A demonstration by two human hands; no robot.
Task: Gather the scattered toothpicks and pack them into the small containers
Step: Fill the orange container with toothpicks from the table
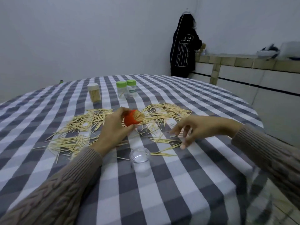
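A round table [162, 192] covered by a grey-and-white checked cloth fills the lower two thirds of the frame, backed by plain pale walls. Left of centre, near the far edge, a clear container with a white lid [94, 93] is seen packed with toothpicks. Loose toothpicks [76, 124] are spread across the cloth in the middle left, with more lying toward the middle right. At the centre, an orange container [130, 120], tilted and crammed with toothpicks, is gripped by the left hand [113, 129], whose fingers are curled round it above the cloth. Behind it, two clear jars with green lids [126, 89] stand side by side, touching or nearly so. Below centre, a clear empty cup [140, 159] stands upright on the cloth. To the right, the right hand [194, 129] is held over scattered toothpicks with fingers spread and loosely bent; whether any toothpick is pinched cannot be told, the fingertips being blurred. In the upper right corner of the room, a person in a dark hooded garment [184, 51] stands at a tiled ledge [243, 61].
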